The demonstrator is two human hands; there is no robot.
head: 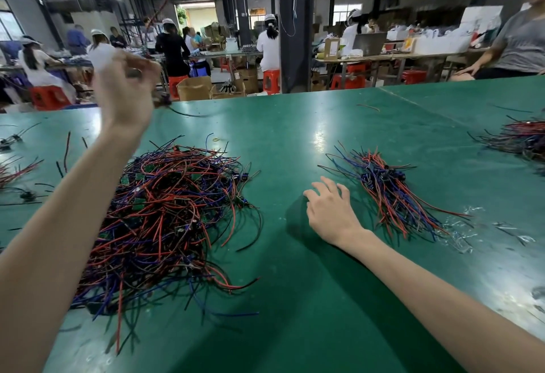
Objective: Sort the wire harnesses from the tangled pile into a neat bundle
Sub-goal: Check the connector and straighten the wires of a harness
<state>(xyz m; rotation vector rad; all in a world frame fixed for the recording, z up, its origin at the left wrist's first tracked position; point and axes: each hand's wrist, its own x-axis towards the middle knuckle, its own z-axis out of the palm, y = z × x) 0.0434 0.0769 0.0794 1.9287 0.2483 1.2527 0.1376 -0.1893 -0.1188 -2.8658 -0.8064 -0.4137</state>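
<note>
A big tangled pile [165, 216] of red, blue and black wire harnesses with small green boards lies on the green table [295, 299], left of centre. A neater bundle [389, 192] of the same harnesses lies to the right, wires fanning toward me. My left hand [126, 89] is raised high above the pile, blurred, fingers curled round one harness [171, 105] whose dark wires trail to the right. My right hand [328, 210] rests on the table just left of the bundle, fingers spread and lightly bent, holding nothing.
Another heap of harnesses [522, 139] lies at the right edge. Loose wires [17, 172] are scattered at the far left. Clear plastic wrap [460, 231] lies beside the bundle. A seated person [513, 45] is at the table's far right; workers sit at benches behind.
</note>
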